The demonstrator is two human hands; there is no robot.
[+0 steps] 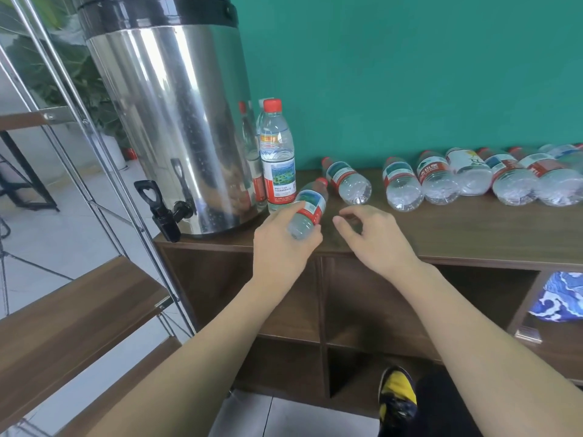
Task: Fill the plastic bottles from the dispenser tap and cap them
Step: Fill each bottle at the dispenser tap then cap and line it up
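Head view is showing, from the left: a polished steel cylindrical dispenser (170, 121), its black plastic tap (161, 209) overhanging the wooden counter (441, 228). Left hand (284, 244) is gripping a clear ribbed bottle (307, 209), red-capped, tilted. Right hand (375, 238) is hovering beside it, fingers loosely curled, holding nothing. Similar bottles (473, 178) are lying far right.

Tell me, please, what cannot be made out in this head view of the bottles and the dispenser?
- Dispenser: its lid is cut off by the top edge.
- Second upright bottle: mostly hidden behind the front upright bottle.
- Held bottle: its base is covered by the left hand.
- Farthest lying bottles: cut off by the right edge.
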